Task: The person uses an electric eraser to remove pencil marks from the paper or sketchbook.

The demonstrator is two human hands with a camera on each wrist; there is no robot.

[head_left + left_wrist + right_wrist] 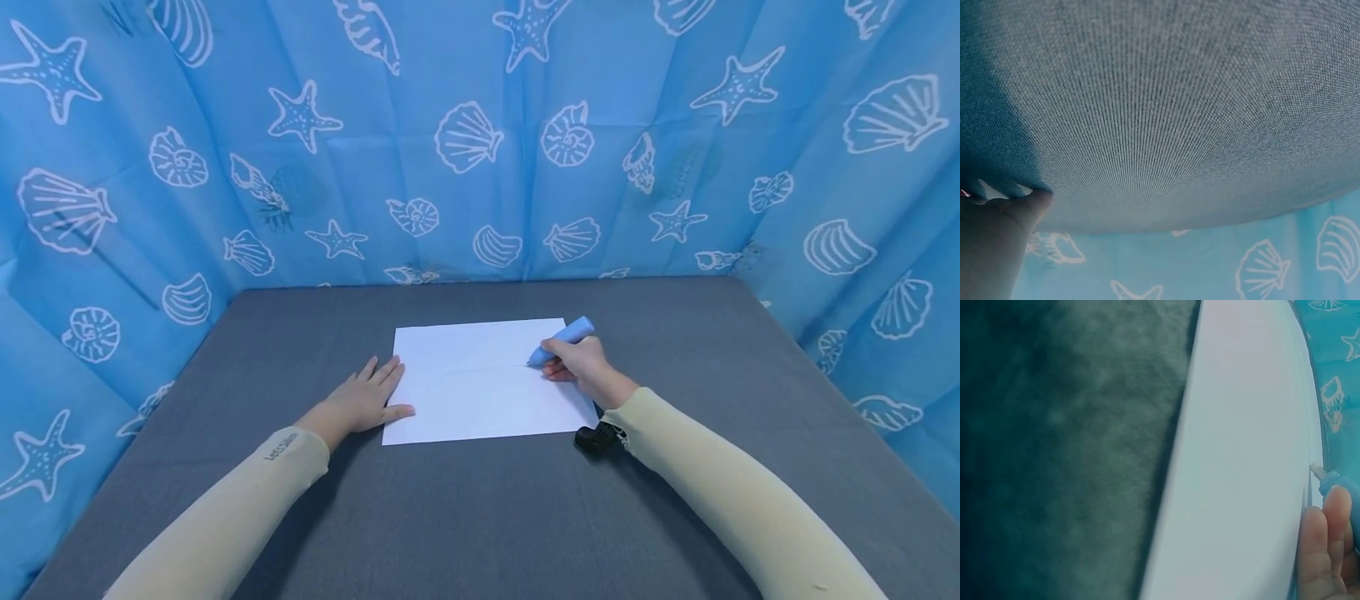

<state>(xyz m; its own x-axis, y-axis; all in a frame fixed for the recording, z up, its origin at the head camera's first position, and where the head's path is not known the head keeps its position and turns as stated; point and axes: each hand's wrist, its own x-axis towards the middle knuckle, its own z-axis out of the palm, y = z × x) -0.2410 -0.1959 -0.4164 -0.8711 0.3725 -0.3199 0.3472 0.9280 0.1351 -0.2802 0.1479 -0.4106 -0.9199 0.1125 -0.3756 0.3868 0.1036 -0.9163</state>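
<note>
A white sheet of paper [472, 383] lies on the grey cloth. Across its middle runs a faint line; whether it is a crease or a drawn mark I cannot tell. My left hand [365, 400] rests on the sheet's left edge, with thumb and fingers spread. My right hand [585, 367] grips a thick light-blue marker [573, 330] over the sheet's right part. The marker slants, its tip down at the paper. In the right wrist view, the pale tip of the marker [1329, 479] shows beyond the fingertips [1314, 525]. The left wrist view catches only part of the left hand [997, 234].
Grey cloth [480, 517] covers the table around the sheet. A blue curtain [480, 200] printed with shells and starfish hangs behind the table and at both sides. A small black device [597, 439] sits at the right wrist, beside the sheet's lower right corner.
</note>
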